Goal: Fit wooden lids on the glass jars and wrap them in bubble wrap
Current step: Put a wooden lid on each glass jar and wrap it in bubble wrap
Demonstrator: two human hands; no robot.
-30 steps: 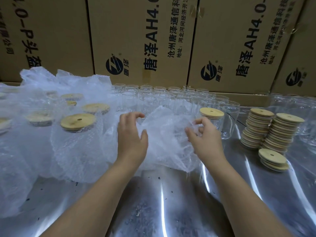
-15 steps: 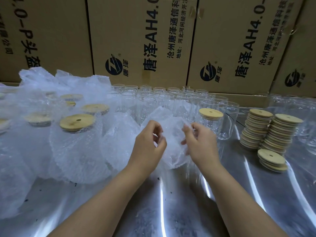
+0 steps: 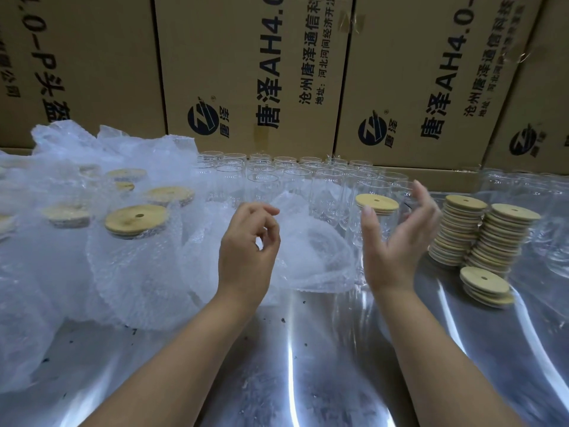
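Right hand (image 3: 397, 238) off bubble wrap (image 3: 311, 251) — opened, lifted.

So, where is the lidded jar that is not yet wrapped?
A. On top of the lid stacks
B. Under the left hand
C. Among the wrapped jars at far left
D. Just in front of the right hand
D: the bare jar with its lid stands just beyond the open right hand.
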